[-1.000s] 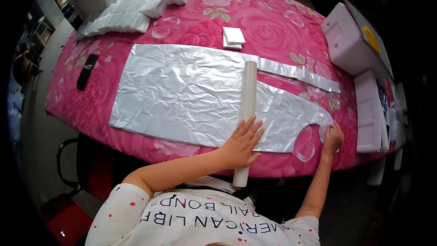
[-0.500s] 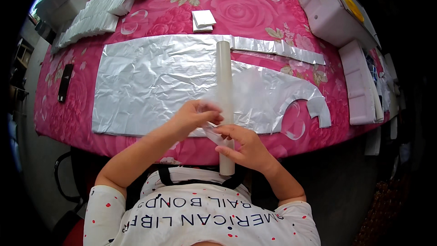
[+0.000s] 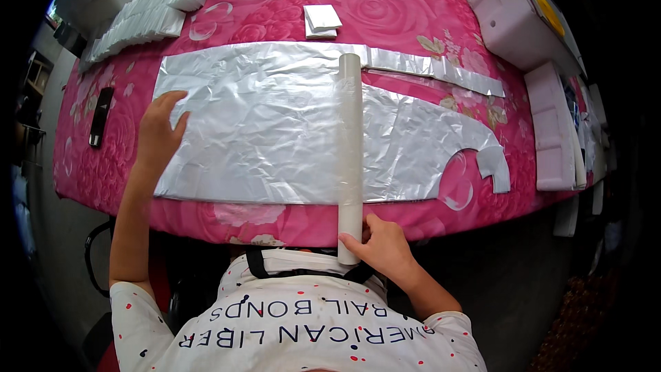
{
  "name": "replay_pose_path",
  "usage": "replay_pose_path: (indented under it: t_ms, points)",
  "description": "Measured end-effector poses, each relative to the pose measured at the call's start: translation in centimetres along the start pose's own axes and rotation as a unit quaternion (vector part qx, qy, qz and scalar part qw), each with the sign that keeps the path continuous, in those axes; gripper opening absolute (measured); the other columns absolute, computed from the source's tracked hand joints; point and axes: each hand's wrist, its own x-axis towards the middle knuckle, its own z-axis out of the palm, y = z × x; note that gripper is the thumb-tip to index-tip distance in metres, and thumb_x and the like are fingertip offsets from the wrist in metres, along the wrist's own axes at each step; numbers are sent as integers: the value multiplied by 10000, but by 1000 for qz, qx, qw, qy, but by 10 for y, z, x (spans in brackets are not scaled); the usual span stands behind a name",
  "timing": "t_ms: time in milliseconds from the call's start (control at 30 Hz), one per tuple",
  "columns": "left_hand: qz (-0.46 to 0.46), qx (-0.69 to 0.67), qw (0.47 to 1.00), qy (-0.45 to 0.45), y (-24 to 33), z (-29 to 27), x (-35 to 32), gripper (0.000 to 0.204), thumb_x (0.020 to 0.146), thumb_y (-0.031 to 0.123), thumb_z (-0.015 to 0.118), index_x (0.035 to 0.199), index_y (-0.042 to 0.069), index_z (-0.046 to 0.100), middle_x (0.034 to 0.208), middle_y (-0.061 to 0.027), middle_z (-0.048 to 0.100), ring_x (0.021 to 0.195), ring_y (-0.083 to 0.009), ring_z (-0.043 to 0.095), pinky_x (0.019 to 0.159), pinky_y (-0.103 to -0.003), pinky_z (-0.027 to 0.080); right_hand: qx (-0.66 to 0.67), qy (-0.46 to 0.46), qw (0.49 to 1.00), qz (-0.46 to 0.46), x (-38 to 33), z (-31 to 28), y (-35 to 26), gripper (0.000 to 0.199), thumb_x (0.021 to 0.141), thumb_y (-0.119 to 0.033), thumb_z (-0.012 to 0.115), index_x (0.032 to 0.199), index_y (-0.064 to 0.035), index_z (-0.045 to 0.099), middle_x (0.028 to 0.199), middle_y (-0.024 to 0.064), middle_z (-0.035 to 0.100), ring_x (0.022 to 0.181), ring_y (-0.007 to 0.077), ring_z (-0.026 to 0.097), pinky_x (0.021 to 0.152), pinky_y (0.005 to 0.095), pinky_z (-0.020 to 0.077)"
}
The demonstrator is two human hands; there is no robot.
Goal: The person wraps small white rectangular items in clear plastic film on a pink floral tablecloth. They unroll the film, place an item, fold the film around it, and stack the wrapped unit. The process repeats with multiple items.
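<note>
A thin, silvery plastic sheet (image 3: 261,138) lies spread over the table, creased, with a narrow strap and a curved cut-out at its right end, much like an apron. Across it, pointing away from me, rests a long pale tube (image 3: 350,131), its near end reaching past the table edge to my waist. My right hand (image 3: 382,244) grips that near end, thumb on top; some fingers are hidden. Over the sheet's left edge is my left hand (image 3: 162,124), empty, thumb and fingers apart.
Pink flowered cloth (image 3: 385,7) covers the table. Two folded white packets (image 3: 322,21) lie beyond the sheet; rows of similar packets (image 3: 158,14) fill the far left. A black, slim object (image 3: 101,117) lies left. White foam boxes (image 3: 506,24) stand right.
My left hand has swung from beside the tube to the sheet's left edge and the film strip between my hands is gone from view. My right hand has slid down to the tube's near end.
</note>
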Motion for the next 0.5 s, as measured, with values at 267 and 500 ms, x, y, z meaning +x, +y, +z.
replay_pose_path:
  t_ms: [267,500]
  points:
    - [119,-227,959,-124,164,126,-19,528,828,116,493,1309,-53,355,1372,-211,348,1277,-344,327,1058,-393,270,25,-60,997,42,-1,-9,1,441,751,-348,693,905,57,613,700,131,639,617,195,632,581,293,490]
    - [147,-97,972,-155,178,133,-22,607,835,207,367,1342,-109,263,1424,-242,251,1351,-334,204,1116,-413,130,187,-73,980,6,79,-49,2,428,843,-387,625,814,40,640,675,65,635,597,113,615,550,216,489]
